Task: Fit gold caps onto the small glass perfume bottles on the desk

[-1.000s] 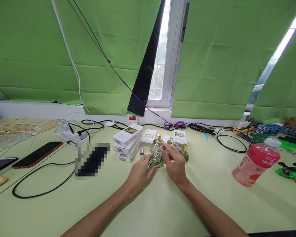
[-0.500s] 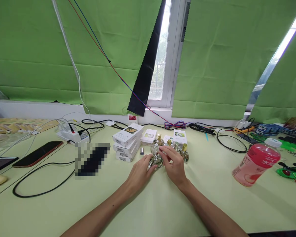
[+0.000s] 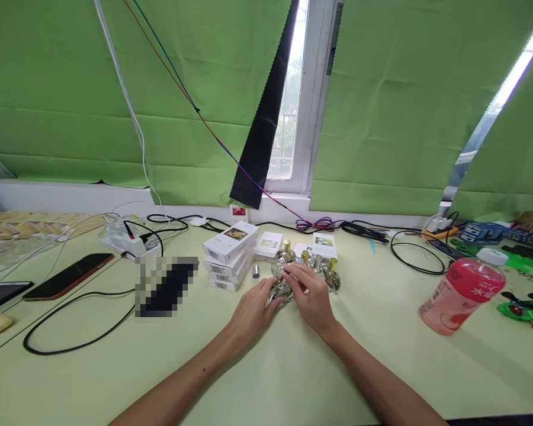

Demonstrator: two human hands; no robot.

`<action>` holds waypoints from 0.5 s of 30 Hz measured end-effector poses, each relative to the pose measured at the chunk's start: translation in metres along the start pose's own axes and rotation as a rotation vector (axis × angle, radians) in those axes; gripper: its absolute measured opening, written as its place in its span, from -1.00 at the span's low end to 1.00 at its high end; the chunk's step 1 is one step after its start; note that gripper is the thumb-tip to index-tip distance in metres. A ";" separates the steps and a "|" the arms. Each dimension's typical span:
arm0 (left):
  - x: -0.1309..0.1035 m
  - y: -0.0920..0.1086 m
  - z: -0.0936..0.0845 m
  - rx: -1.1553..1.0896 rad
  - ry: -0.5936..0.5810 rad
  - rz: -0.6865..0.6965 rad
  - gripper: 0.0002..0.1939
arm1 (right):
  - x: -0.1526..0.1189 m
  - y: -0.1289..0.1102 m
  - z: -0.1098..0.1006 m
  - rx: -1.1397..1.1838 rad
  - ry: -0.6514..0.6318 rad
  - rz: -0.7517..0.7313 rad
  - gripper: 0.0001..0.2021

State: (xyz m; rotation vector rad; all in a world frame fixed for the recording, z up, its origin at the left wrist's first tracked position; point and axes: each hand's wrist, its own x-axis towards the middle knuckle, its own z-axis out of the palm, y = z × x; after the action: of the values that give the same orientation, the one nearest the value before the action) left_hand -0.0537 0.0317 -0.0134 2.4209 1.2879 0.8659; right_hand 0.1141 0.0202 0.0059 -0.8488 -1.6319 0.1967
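Observation:
My left hand (image 3: 254, 307) is wrapped around the side of a small glass perfume bottle (image 3: 281, 290) that rests on the table. The fingers of my right hand (image 3: 311, 296) are pinched together at the bottle's neck; what lies between the fingertips is too small and hidden to make out. Just behind them stand more perfume bottles (image 3: 333, 279) with gold and silver caps, partly covered by my right hand. A loose silver cap (image 3: 256, 271) stands on the table to the left of the bottles.
White boxes (image 3: 231, 242) are stacked left of the bottles, and more white boxes (image 3: 323, 244) lie behind. A pink drink bottle (image 3: 462, 293) stands at the right. Phones (image 3: 68, 277), a power strip (image 3: 131, 242) and cables are on the left; green toys (image 3: 522, 312) lie far right.
My right hand has shifted very slightly to the left at the bottle's neck. My left hand stays around the bottle, and the other things have not moved.

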 end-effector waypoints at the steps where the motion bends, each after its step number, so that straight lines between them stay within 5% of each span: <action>1: 0.000 0.000 0.000 -0.001 0.000 0.001 -0.72 | 0.000 0.000 0.000 -0.001 -0.002 0.003 -0.79; 15: 0.001 0.000 0.000 -0.028 0.002 0.007 -0.73 | 0.000 0.001 0.000 -0.027 -0.058 0.077 -0.82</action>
State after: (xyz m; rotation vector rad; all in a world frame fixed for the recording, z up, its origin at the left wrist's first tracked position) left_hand -0.0535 0.0328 -0.0134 2.4046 1.2606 0.8825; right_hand 0.1148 0.0207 0.0051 -0.9355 -1.6605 0.2556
